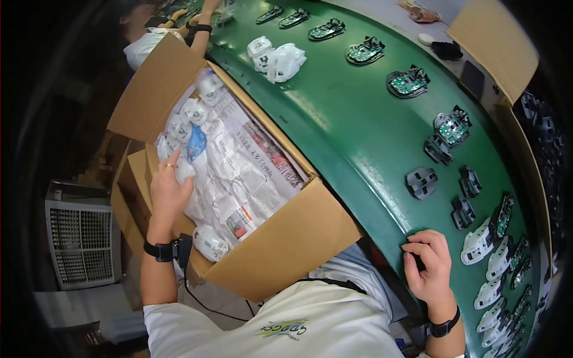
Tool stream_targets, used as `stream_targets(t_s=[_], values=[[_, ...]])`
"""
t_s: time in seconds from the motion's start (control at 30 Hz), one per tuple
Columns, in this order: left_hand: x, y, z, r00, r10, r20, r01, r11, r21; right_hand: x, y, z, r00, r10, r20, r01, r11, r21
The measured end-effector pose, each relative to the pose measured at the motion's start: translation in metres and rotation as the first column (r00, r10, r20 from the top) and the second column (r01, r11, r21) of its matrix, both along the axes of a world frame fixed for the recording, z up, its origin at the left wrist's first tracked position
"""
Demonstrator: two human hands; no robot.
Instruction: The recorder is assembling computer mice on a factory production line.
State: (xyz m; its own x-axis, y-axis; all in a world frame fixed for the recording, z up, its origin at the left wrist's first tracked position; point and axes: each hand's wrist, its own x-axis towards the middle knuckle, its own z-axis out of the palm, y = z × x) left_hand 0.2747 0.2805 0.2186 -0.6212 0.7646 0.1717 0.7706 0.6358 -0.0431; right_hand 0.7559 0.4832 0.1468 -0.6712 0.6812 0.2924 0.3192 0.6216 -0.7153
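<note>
White piece (186, 171) at left hand (169, 190); right hand (430, 265) by green table (352, 143).

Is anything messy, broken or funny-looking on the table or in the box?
Nothing looks spilled or plainly broken. The newspaper in the cardboard box is crumpled, though, and a bright blue patch looks odd beside the white shells near the left hand.

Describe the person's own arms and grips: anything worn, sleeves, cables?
The left grip is ungloved, with a metallic ring; its wrist wears a black band with a boxy black module. A thin dark cable hangs beside it. The right grip is ungloved too, with a black wristband. The sleeves are short and white.
</note>
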Motion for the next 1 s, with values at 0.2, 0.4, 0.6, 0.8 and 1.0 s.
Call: stream_targets(t_s=[0.2,0.4,0.6,0.8,1.0], values=[[0.083,0.178,0.015,0.558,-0.825,-0.09,0.803,0.508,0.311,0.0,0.0,-0.006,0.999,-0.041,0.018,0.041,0.999,0.013],[0.022,0.3,-0.063,0.584,-0.812,-0.019,0.784,0.57,-0.246,-0.005,0.007,-0.012,0.998,-0.066,-0.021,0.067,0.997,0.023],[-0.076,0.303,-0.061,0.641,-0.592,-0.488,0.43,0.804,-0.41,-0.008,0.018,-0.018,0.999,-0.019,-0.05,0.018,1.0,-0.026],[-0.025,0.212,0.031,0.746,-0.643,-0.171,0.653,0.757,0.005,-0.012,0.011,-0.014,0.999,-0.039,-0.025,0.038,0.998,-0.045],[0.046,-0.009,0.053,0.981,0.087,0.172,0.008,0.871,-0.491,0.001,-0.004,0.001,0.999,-0.026,0.027,0.03,0.984,-0.178]])
